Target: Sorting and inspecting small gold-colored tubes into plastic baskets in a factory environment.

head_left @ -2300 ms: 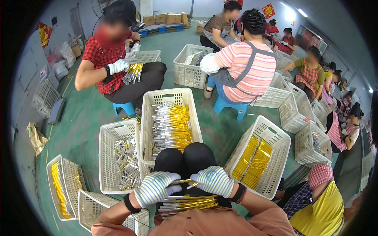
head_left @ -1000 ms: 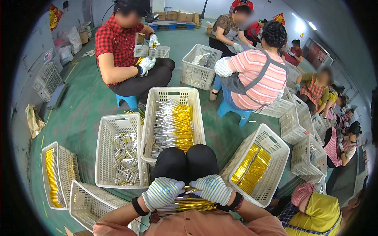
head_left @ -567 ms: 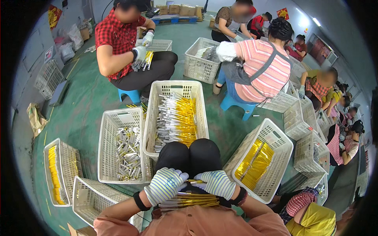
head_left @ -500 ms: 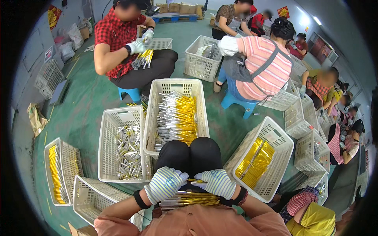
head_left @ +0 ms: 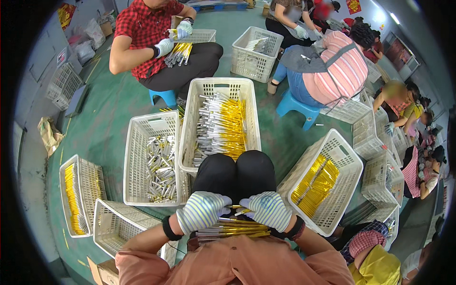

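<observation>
My left hand (head_left: 202,211) and my right hand (head_left: 270,210), both in striped knit gloves, are closed in pinches close together above my lap. A slim gold rod (head_left: 235,206) bridges the gap between their fingertips. Another short gold-and-silver piece (head_left: 243,212) sticks out of the right fingers; its far end is hidden in the glove. Across my lap, under the hands, lies a loose bundle of silver-and-gold rods (head_left: 232,230). In front of my knees, a white crate (head_left: 256,118) holds a large pile of similar rods (head_left: 223,126).
Left stands a crate (head_left: 128,161) of short silver tubes (head_left: 161,166); farther left are a crate (head_left: 99,190) of gold rods and a tilted crate (head_left: 107,209). A crate (head_left: 349,190) of gold rods (head_left: 316,185) stands right. Co-workers sit ahead on blue stools (head_left: 299,110) and along the right.
The view has shifted, so the crates sit higher and slightly rightward. My hands stay close together at the same spot, with more of the rod between the fingertips visible.
</observation>
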`<move>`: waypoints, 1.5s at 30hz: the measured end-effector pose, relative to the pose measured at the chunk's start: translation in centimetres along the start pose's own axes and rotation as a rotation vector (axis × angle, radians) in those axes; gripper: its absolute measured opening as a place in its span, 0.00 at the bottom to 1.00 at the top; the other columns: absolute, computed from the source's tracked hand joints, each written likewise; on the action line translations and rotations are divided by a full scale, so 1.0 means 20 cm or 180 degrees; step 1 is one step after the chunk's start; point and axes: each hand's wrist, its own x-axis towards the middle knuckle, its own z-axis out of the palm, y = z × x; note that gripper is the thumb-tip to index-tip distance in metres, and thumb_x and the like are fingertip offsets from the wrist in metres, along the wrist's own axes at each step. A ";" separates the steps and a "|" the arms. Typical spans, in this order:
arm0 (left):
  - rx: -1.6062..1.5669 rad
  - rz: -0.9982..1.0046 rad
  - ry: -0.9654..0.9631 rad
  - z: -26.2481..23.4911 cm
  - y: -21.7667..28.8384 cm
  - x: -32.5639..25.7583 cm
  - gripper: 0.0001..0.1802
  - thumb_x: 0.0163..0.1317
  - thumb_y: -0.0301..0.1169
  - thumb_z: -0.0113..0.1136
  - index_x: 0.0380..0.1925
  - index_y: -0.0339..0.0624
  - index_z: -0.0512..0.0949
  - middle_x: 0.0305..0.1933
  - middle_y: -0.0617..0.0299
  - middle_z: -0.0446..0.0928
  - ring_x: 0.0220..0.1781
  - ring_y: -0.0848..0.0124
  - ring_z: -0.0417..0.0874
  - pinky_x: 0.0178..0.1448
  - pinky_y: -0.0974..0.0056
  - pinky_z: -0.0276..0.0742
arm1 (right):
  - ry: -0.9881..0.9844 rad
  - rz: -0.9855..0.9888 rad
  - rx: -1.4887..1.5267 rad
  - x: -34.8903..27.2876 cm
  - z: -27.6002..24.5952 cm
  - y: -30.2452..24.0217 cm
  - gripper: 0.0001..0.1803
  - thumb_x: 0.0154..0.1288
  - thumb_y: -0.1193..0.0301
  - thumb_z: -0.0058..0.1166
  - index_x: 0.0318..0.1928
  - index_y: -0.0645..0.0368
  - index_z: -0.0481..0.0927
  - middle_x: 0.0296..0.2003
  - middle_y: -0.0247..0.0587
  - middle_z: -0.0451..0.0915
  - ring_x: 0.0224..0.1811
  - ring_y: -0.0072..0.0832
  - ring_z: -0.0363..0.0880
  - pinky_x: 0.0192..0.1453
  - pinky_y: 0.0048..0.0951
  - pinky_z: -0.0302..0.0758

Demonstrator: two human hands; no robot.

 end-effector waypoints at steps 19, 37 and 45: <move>-0.1098 -0.0325 -0.0576 -0.07 -0.04 0.05 0.14 0.77 0.40 0.58 0.48 0.42 0.84 0.39 0.49 0.87 0.43 0.49 0.89 0.48 0.52 0.83 | 0.0098 -0.0360 -0.0954 -0.01 -0.05 -0.04 0.11 0.64 0.61 0.64 0.42 0.50 0.82 0.29 0.38 0.82 0.33 0.40 0.85 0.37 0.43 0.79; -0.0673 -0.0261 0.0197 0.01 0.07 0.08 0.13 0.69 0.40 0.67 0.43 0.43 0.84 0.33 0.53 0.85 0.37 0.48 0.87 0.42 0.52 0.82 | 0.0449 -0.0208 -0.0547 -0.05 0.07 0.07 0.12 0.65 0.60 0.64 0.45 0.50 0.85 0.31 0.38 0.83 0.34 0.40 0.86 0.39 0.43 0.80; -0.0595 -0.0179 0.0415 0.03 0.06 0.08 0.11 0.68 0.37 0.67 0.43 0.43 0.84 0.34 0.53 0.86 0.37 0.51 0.88 0.41 0.53 0.82 | 0.0644 -0.0276 -0.0466 -0.05 0.05 0.06 0.12 0.64 0.60 0.64 0.44 0.51 0.84 0.30 0.40 0.83 0.34 0.42 0.85 0.39 0.44 0.80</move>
